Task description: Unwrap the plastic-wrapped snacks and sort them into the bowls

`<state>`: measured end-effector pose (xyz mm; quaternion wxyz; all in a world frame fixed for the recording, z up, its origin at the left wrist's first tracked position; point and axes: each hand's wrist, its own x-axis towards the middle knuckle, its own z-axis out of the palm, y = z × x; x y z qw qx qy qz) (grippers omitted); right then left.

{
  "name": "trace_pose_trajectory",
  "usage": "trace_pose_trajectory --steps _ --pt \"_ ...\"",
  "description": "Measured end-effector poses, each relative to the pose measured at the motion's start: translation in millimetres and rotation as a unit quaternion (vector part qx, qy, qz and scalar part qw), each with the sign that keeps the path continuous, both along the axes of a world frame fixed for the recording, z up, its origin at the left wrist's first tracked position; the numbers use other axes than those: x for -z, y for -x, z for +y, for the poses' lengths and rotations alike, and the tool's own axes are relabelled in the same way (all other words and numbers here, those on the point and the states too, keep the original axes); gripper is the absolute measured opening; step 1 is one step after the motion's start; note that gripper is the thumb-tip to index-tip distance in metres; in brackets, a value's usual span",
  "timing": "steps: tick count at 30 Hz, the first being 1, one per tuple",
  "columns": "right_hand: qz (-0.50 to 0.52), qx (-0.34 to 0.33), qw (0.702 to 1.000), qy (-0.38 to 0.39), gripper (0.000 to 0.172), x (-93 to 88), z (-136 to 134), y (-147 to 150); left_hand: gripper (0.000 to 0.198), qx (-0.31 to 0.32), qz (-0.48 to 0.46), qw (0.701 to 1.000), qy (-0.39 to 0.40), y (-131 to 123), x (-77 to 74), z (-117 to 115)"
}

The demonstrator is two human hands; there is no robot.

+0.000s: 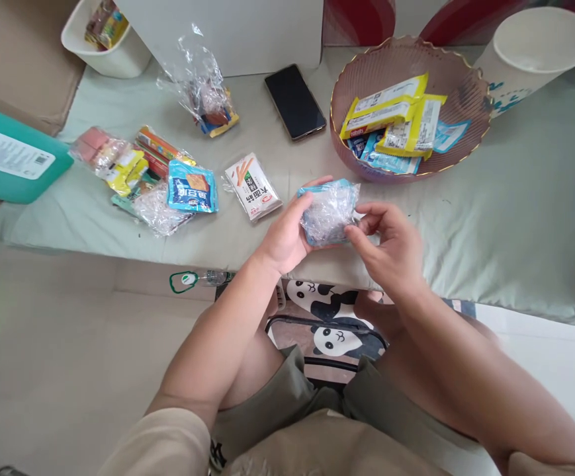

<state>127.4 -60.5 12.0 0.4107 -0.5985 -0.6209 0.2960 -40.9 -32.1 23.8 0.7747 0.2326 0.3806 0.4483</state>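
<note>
A blue snack packet with crinkled clear plastic wrap over it is held above the front edge of the covered table. My left hand grips it from the left side, thumb on top and fingers beneath. At the packet's right edge, the thumb and fingertips of my right hand pinch the clear wrap. Just left of my left hand lies a white snack packet with red and black print. Beyond my right hand stands a pink ribbed bowl holding yellow-and-white packets and blue ones.
A black phone lies behind the packet. Bagged snacks, a blue packet and a pile of mixed snacks are on the left. A white tub and a paper cup stand at the back.
</note>
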Motion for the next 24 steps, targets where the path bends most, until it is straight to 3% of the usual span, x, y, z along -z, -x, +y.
trace_pose_trajectory --steps 3,8,12,16,20,24 --pt "0.004 0.005 1.0 -0.027 0.007 -3.4 -2 -2 0.039 -0.014 -0.002 1.0 0.009 -2 1.4 0" --pt "0.011 -0.017 0.997 -0.078 0.013 -5.7 -8 -5 0.039 -0.034 0.005 0.999 0.021 -7 2.7 1" --pt "0.039 -0.03 0.997 -0.052 0.01 -1.4 -8 -9 0.041 -0.022 0.016 1.0 -0.009 -8 3.5 0" --pt "-0.015 -0.039 0.995 -0.095 0.036 3.2 -3 -12 0.042 0.019 0.07 0.994 -0.079 -6 7.0 -3" --pt "-0.093 -0.038 0.988 -0.12 0.012 4.2 0 -11 0.046 0.049 0.07 0.993 -0.078 -7 9.2 -6" --pt "-0.089 -0.052 0.984 -0.145 0.009 2.5 -3 -10 0.042 -0.007 0.053 0.998 -0.027 -8 8.2 -2"
